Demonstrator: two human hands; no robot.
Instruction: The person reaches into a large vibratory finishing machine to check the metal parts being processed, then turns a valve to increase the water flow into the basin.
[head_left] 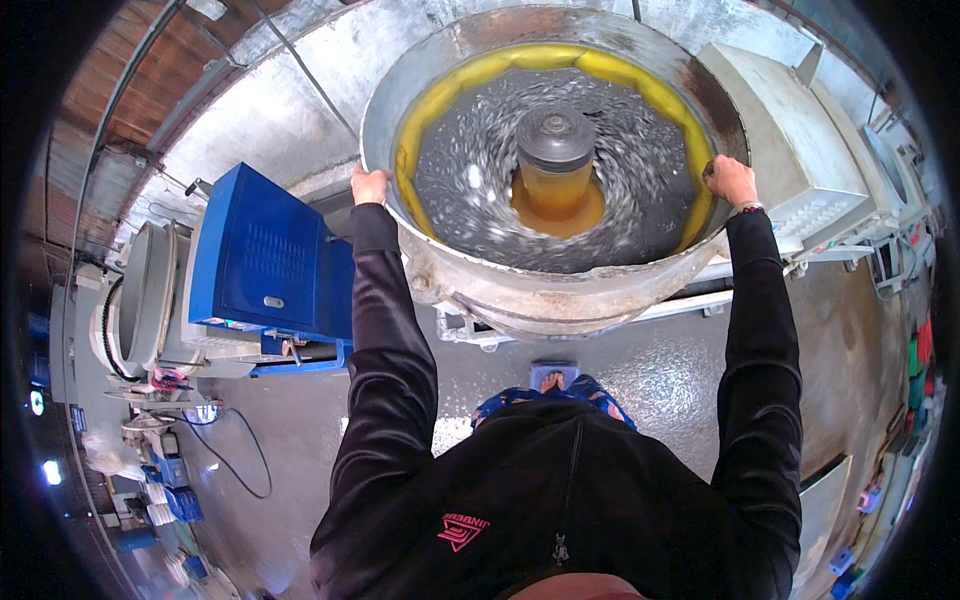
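A big round metal tub (520,285) stands in front of me, with a yellow lining inside its wall and a grey mass of small pieces swirling, blurred by motion, around a yellow centre post with a dark cap (555,140). My left hand (369,184) grips the tub's rim on its left side. On the right side of the rim, my right hand (730,179) is closed over the edge. Both arms, in black sleeves, reach straight out to it.
A blue cabinet (262,255) stands left of the tub, with a round white machine (140,300) and cables beyond it. A pale grey box (775,130) sits at the tub's right. The grey floor (680,380) is wet and speckled; my foot (552,381) shows below the tub.
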